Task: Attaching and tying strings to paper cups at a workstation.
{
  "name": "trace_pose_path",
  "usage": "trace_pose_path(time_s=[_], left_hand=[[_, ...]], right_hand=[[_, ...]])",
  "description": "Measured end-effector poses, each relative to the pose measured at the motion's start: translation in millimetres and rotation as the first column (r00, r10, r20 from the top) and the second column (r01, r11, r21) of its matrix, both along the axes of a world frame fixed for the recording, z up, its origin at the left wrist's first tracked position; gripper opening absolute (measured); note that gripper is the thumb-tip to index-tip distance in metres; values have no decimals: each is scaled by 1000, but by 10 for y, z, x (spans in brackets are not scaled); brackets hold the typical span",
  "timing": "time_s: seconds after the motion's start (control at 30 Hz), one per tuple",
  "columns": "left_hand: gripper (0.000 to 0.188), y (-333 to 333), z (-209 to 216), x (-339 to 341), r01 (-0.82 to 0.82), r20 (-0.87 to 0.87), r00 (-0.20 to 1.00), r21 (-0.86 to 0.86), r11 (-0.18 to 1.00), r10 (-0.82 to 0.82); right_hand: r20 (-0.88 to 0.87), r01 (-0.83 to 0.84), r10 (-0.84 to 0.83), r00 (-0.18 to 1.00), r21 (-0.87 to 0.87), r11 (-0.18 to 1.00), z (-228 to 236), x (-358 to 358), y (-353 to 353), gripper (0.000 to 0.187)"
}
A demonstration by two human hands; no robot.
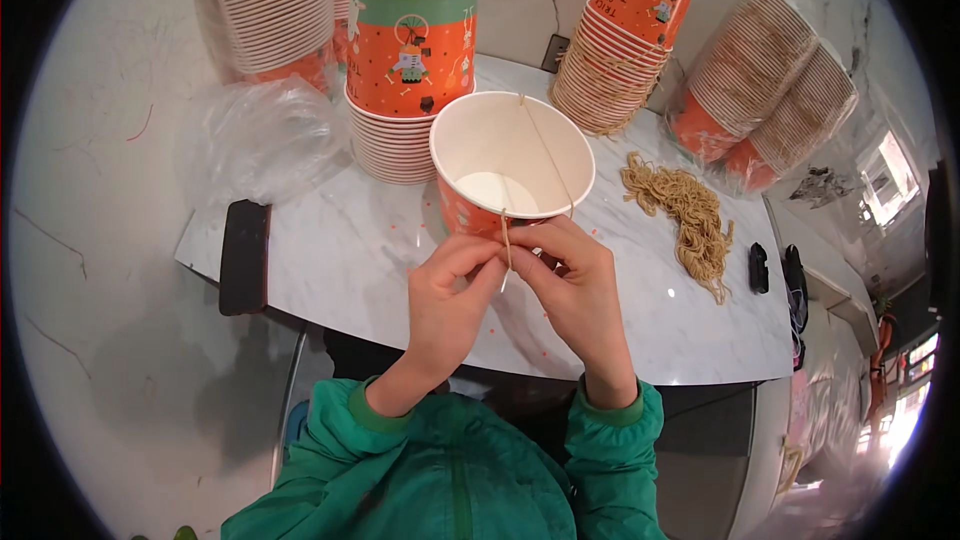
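An orange paper bucket [512, 155] with a white inside stands upright on the table in front of me, its mouth up. A thin tan cord [505, 230] runs across its mouth and hangs over the near rim. My left hand [447, 295] pinches this cord just outside the near rim, fingertips together. From the other side my right hand [578, 285] pinches the cord too, its fingertips meeting those of the left. A short cord end sticks out below the fingers. Exactly how the cord passes between the fingertips is hidden.
Behind the bucket stands a stack of upturned buckets [410, 60]; a second stack [625, 55] leans farther right. Plastic-wrapped stacks [755, 65] stand at right. A cord pile [690, 215] lies on the marbled table [390, 285]. At left are a plastic bag [265, 135] and a dark flat object [243, 260].
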State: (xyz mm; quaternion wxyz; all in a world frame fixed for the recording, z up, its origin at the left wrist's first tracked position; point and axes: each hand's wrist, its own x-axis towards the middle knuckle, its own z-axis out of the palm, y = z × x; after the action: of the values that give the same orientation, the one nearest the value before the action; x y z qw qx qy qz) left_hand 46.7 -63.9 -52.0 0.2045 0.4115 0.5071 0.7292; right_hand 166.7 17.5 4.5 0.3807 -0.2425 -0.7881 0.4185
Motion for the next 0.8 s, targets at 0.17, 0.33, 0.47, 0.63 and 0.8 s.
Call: trace_pose_path(time_s=[0.17,0.33,0.47,0.63,0.8], left_hand=[[15,-27,31,-10,-38,-85,996,13,999,39],[12,15,108,-138,-83,36,996,50,995,81],[11,50,286,-147,43,121,992,-9,999,-42],[10,98,406,-153,145,202,970,-34,989,-135],[11,93,464,-151,207,242,953,-69,976,-185]], right_hand=[[-108,29,-30,994,-3,1000,-84,-24,-67,13],[-93,51,-45,995,63,997,-94,-71,-123,11],[-84,79,-67,994,146,986,-106,-104,-151,12],[-102,126,-101,990,278,952,-127,-111,-148,15],[-87,197,-178,980,314,929,-121,-64,-145,15]])
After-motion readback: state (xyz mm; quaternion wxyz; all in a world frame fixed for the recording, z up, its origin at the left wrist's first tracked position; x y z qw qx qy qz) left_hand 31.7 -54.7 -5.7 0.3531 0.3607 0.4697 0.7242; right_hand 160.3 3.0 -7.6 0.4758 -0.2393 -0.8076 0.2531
